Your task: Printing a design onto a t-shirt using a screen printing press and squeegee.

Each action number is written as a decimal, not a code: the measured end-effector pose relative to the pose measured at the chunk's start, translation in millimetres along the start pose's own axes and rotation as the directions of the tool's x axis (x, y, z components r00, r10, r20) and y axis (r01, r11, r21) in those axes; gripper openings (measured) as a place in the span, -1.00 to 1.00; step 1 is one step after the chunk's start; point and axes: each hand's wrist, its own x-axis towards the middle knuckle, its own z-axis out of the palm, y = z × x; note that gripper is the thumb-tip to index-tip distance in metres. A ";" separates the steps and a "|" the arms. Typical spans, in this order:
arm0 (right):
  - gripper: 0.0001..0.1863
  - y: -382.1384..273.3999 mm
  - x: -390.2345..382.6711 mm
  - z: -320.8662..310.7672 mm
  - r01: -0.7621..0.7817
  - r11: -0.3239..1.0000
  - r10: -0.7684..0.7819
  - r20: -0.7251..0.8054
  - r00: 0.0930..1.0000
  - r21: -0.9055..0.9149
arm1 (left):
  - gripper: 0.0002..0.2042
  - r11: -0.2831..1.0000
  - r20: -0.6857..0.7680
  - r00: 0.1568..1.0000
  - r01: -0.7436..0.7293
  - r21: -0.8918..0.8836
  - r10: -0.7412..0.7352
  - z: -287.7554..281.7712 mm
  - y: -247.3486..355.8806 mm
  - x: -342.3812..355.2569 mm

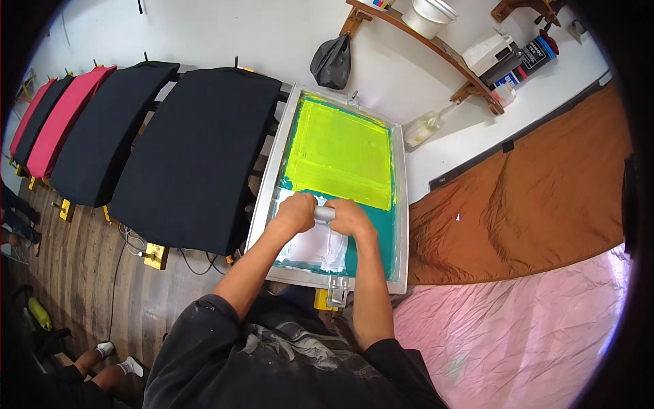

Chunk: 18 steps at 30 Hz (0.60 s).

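Both hands were down on the squeegee [325, 213] at the near end of the printing screen [338, 158], and the grip was tight. The left hand [296, 212] was wrapped closed around the left part of the grey handle, the right hand [349, 217] closed around the right part, knuckles up, with only a short stretch of handle showing between them. The squeegee's long axis ran left to right across the screen, square to the forearms, so neither hand was nearer; they shared it evenly. The blade itself was hidden under the fists, so its tilt could not be told.

Just below the hands, on the person's side, lay a smear of white ink [315, 244] on the teal mesh. Beyond the hands, away from the body, stretched the bright yellow-green panel [340, 151], long axis running straight away from the person. The aluminium frame [400, 225] boxed it all in, its metal clamp [337, 290] at the near edge, close to the body. Left of the left hand sat a black-covered platen [197, 157], with more in black and pink [65, 119] farther left.
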 end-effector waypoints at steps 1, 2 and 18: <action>-0.60 0.2 2.1 -2.4 -0.005 1.000 0.005 0.025 1.000 0.005 | -0.73 1.000 0.016 1.000 0.011 -0.002 -0.011 0.1 -1.0 1.8; -0.60 -2.3 3.0 -4.7 -0.007 1.000 0.007 0.050 0.999 0.008 | -0.73 1.000 0.030 0.999 0.023 -0.004 -0.023 -2.8 -1.1 2.4; -0.61 -18.5 -46.5 35.0 0.010 0.992 0.026 -0.285 0.958 0.124 | -0.68 0.990 -0.223 0.975 -0.039 -0.139 0.007 25.0 0.9 -45.2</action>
